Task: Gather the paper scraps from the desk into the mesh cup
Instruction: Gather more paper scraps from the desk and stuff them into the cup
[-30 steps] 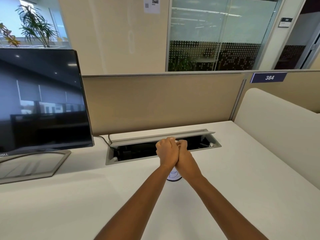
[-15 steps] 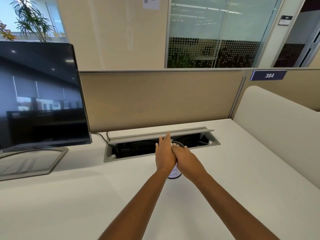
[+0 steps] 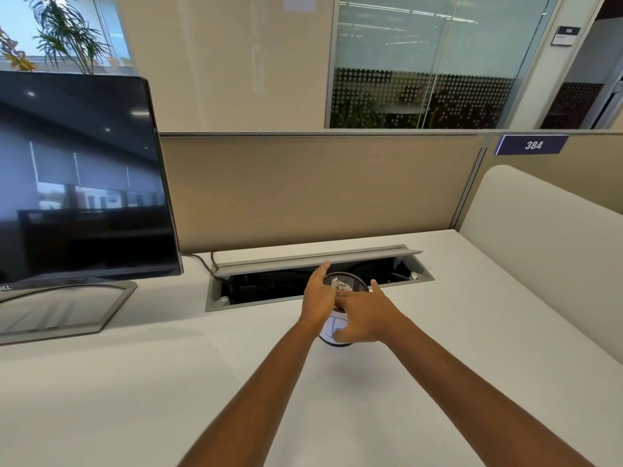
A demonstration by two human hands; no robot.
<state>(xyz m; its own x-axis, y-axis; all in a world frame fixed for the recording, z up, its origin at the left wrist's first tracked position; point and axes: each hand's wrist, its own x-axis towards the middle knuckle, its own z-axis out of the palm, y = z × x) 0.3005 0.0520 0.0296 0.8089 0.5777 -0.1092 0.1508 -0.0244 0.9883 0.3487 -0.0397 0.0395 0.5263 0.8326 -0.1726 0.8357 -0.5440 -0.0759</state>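
The mesh cup stands on the white desk just before the open cable trough, crumpled paper scraps inside. Left hand and right hand, fingers loosely spread, flank its rim. Bare desktop lies nearer.

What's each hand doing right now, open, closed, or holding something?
Left hand: open, fingers extended beside the mesh cup.
Right hand: open over the cup, holding nothing visible.

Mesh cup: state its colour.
Black wire mesh cup, with white paper showing through; seen in the head view.
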